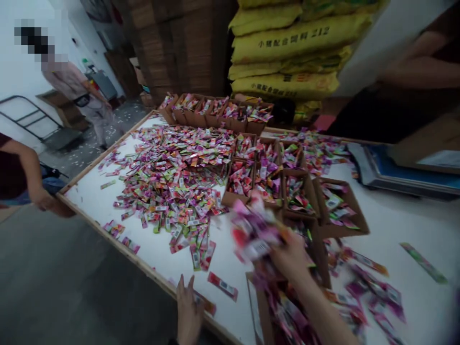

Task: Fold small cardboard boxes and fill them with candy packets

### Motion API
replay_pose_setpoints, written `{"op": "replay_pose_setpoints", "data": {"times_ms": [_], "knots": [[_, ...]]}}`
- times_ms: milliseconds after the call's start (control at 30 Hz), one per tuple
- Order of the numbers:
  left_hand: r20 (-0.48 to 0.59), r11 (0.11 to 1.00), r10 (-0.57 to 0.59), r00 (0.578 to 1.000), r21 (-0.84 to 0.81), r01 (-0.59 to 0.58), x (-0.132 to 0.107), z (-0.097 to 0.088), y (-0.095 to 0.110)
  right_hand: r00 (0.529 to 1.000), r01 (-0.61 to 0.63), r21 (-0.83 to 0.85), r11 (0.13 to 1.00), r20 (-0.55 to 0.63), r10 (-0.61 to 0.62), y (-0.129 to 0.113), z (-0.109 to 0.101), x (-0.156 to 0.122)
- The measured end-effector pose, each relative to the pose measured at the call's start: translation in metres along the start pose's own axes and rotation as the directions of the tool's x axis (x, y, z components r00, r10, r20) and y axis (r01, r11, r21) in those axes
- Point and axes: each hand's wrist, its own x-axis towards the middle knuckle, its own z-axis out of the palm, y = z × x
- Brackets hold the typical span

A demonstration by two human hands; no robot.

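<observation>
Several packets, blurred together in one bunch (255, 235), are clasped in the grip of the person's right hand (293, 256), which is raised above the near open box (264, 309), itself loaded with packets. The left hand (189, 306) has its fingers spread in a loose, released grip at the wooden edge of the table (406, 218); whether it touches the orange packet (207, 305) beside it, one cannot tell. A red packet (223, 286) lies between the hands. Beyond them spreads a large pile of packets (179, 160), next to filled boxes (311, 191).
</observation>
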Motion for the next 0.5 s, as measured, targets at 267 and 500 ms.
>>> {"op": "replay_pose_setpoints", "data": {"times_ms": [267, 500], "knots": [[0.35, 0.988, -0.041, 0.936, 0.154, -0.014, 0.035, 0.053, -0.001, 0.843, 0.193, -0.007, 0.981, 0.513, -0.162, -0.095, 0.229, 0.162], [0.121, 0.944, -0.056, 0.991, 0.329, 0.013, 0.197, 0.045, 0.015, 0.747, 0.099, -0.499, 0.861, 0.609, 0.267, 0.026, 0.277, 0.068]]}}
